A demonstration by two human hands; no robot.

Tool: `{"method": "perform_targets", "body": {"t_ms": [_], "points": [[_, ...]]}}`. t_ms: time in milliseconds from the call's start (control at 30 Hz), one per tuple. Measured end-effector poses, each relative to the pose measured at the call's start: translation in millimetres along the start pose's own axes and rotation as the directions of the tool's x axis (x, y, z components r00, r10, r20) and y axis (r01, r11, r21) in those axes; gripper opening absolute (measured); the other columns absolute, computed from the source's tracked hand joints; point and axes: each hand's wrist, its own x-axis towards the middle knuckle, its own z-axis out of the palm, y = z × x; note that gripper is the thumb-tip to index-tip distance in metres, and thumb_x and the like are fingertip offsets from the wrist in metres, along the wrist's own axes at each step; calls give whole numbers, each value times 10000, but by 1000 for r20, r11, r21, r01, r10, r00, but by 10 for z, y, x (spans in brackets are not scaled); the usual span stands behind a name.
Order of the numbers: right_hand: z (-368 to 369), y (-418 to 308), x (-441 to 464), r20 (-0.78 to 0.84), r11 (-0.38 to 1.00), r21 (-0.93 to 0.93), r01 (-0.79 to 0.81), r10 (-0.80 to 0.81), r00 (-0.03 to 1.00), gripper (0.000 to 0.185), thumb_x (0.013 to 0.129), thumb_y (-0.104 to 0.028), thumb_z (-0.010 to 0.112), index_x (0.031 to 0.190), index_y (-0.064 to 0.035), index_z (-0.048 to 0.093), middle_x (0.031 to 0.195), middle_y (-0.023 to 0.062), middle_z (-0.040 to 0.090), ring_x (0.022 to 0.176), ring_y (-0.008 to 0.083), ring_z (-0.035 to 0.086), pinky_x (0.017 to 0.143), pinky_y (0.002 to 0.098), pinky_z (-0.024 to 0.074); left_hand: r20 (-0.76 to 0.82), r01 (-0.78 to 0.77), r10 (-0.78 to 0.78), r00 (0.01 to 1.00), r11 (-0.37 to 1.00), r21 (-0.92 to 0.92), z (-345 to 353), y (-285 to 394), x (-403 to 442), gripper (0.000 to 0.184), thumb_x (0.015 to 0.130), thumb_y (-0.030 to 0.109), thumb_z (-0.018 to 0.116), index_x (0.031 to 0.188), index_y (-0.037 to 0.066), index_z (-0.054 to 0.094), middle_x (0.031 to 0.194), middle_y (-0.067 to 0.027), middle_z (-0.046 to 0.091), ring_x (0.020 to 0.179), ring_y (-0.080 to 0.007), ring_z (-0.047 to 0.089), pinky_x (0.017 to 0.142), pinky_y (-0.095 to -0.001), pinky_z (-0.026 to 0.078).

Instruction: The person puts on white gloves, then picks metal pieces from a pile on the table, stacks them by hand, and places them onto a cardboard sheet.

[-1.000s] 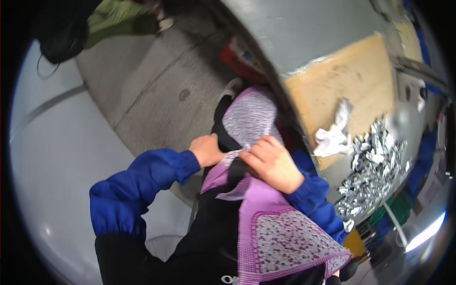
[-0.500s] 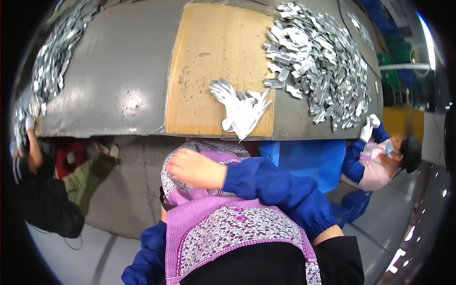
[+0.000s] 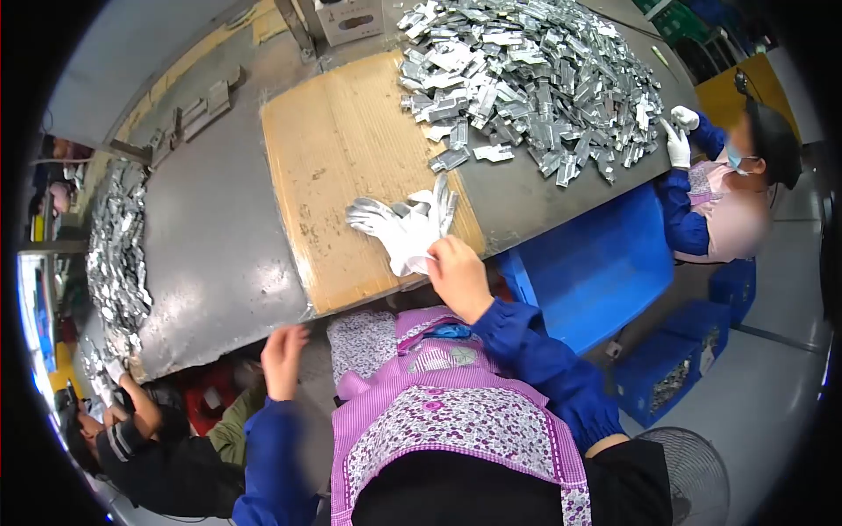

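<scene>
A pair of white work gloves [image 3: 405,232] with grey palms lies on the cardboard sheet [image 3: 307,158] near the table's front edge. My right hand [image 3: 460,276] is at the cuff of these gloves, fingertips closed on the white fabric. My left hand [image 3: 283,358] is held up in front of the table edge, left of my apron, holding nothing, with its fingers extended and slightly blurred. Beyond the gloves, a big heap of flat metal pieces [image 3: 535,88] covers the right part of the table, a few of them reaching the cardboard.
A blue bin [image 3: 596,263] stands below the table edge at right. A masked co-worker [image 3: 728,188] in white gloves touches the heap there. Another person [image 3: 158,447] sits at left by a second metal pile [image 3: 118,254]. Blue crates [image 3: 658,377] and a fan [image 3: 693,465] are at lower right.
My right hand has gone from the apron up to the gloves and taken their cuff. My left hand has risen into view. The head view has turned.
</scene>
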Motion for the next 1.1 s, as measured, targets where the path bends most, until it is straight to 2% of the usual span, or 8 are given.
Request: {"method": "perform_targets", "body": {"t_ms": [233,400,533,600,667,800,933,1100], "points": [[-705,-118,4,-74,926,321,-200,235,969,127,813,-120,647,831,-22,568,748,122,601,638,281,611,560,353,476,405,-612,587,701,787,-81,1702,1582,-13,182,874,-18,514,1045,-14,575,1052,-171,590,958,-300,591,838,-320,459],[-840,-215,-218,-210,884,435,-170,283,936,119,813,-99,635,823,-27,541,717,121,568,628,299,594,550,367,466,369,-380,337,866,923,50,1947,1561,-91,190,883,-27,443,1049,-36,535,1023,-193,578,961,-347,578,823,-368,461],[-648,-194,-355,-294,919,392,27,97,951,110,782,-74,632,803,-40,529,707,108,542,632,287,586,564,378,468,544,-763,536,646,439,474,1919,1384,66,142,868,-2,450,991,-57,495,904,-232,534,882,-432,532,769,-392,454],[-626,-176,-386,-262,918,390,67,41,964,104,781,-63,623,807,-33,526,733,111,543,652,290,586,575,375,472,513,-522,328,793,800,296,1824,1483,157,206,912,23,446,1092,-57,506,1069,-188,560,966,-314,566,835,-354,452],[-602,-181,-392,-268,919,365,153,-54,962,101,782,-59,618,811,-29,525,744,115,541,661,295,586,576,374,472,470,179,-52,881,957,-230,1768,1644,186,262,934,32,439,1178,-34,509,1193,-144,560,1037,-229,569,893,-337,447],[-701,-279,-310,-316,782,565,263,-90,945,109,787,-58,621,815,-21,523,760,118,550,683,293,591,587,376,472,363,-37,186,913,924,-380,1863,1410,220,263,934,61,491,1181,-11,543,1073,-52,609,941,-105,561,831,-239,454],[-664,-229,-288,-292,741,597,307,-156,944,111,791,-59,618,815,-23,516,762,119,551,688,304,589,594,374,471,303,-417,393,868,909,14,1957,1303,309,219,829,-27,523,1031,-10,608,973,-43,631,873,-91,562,740,-251,468],[-680,-253,-218,-201,760,597,255,-167,965,121,806,-73,598,777,-30,489,727,107,524,682,297,579,601,385,460,432,166,-20,902,939,-303,1741,1471,342,245,877,54,538,1110,-13,574,1042,-74,625,895,-141,596,763,-274,486]]}}
